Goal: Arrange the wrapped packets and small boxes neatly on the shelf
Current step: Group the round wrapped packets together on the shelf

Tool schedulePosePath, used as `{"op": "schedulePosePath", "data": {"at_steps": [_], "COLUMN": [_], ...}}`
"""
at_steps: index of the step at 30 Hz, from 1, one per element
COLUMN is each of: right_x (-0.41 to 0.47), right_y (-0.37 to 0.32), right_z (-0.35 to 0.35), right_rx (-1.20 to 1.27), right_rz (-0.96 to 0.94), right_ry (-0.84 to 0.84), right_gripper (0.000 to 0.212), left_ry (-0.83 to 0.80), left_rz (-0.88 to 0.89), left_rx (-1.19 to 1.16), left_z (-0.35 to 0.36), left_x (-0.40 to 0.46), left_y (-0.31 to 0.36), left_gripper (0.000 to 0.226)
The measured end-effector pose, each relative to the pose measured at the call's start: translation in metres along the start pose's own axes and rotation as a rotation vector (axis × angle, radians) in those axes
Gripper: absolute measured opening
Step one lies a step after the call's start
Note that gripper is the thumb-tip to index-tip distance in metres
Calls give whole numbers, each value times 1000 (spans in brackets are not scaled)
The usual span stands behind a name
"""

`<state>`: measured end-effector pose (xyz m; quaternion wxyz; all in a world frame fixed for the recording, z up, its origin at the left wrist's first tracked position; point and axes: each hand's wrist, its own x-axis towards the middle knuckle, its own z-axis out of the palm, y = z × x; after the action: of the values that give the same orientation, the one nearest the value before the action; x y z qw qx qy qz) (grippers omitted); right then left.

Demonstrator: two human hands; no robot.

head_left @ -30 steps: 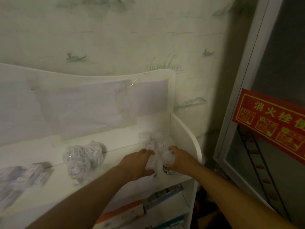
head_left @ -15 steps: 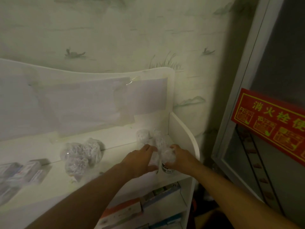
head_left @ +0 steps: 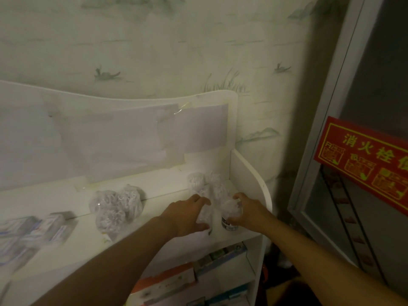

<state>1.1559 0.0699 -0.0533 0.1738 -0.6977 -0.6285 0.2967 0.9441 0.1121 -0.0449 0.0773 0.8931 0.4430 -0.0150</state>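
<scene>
On the white shelf top (head_left: 167, 184), near its right end, stands a cluster of clear-wrapped white packets (head_left: 207, 188). My left hand (head_left: 185, 215) holds the left side of the cluster, fingers curved round the wrap. My right hand (head_left: 247, 210) grips a wrapped packet (head_left: 229, 208) at the front right, with a small dark-labelled base showing under it. A second bundle of wrapped packets (head_left: 117, 206) lies further left on the shelf. Several small boxes (head_left: 33, 228) lie at the far left, blurred.
The shelf's curved right side panel (head_left: 249, 173) stands right beside my right hand. Papers (head_left: 123, 142) are taped to the back panel. Lower shelves hold boxes (head_left: 167, 283). A glass cabinet door with a red sign (head_left: 364, 164) is at the right.
Both hands have stayed on the packet cluster at the shelf's right end, shifting only slightly. The view has moved a little.
</scene>
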Motion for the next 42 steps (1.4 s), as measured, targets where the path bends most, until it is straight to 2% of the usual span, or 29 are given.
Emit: {"op": "schedulePosePath", "data": {"at_steps": [7,12,15,21,28,31,36,39,42], "right_x": [-3,0,6,24,42,52,74,82,91], "right_y": [-2,-21,-46,-117,-170,-186,-204,-211,-217], "right_z": [-11,-30,-32,3,80,107,132,142,152], "right_rx": [-91,-140,-164,-164,-126,-123,-178,-335,-384], "right_rz": [4,-101,-200,-423,-459,-441,-409,-465,-501], "right_ry": [-16,144,170,88,-35,-48,32,1,-34], "right_gripper": [102,77,60,44,44,50,58,77,73], "left_ry": [-7,74,110,128,169,211,226,216,221], "left_rz": [21,-32,-44,-180,-382,-410,-374,-335,-293], "left_rx": [46,-114,-159,-91,20,-9,-12,-25,-16], "left_z": [-6,-21,-35,-52,-42,-34,-22,-16,-9], "left_x": [-5,-13,-24,-67,-144,-157,-150,-134,-119], "left_y": [3,-6,-25,-86,-178,-207,-230,-242,-248], "left_gripper": [77,55,41,37,38,42,59,75,82]}}
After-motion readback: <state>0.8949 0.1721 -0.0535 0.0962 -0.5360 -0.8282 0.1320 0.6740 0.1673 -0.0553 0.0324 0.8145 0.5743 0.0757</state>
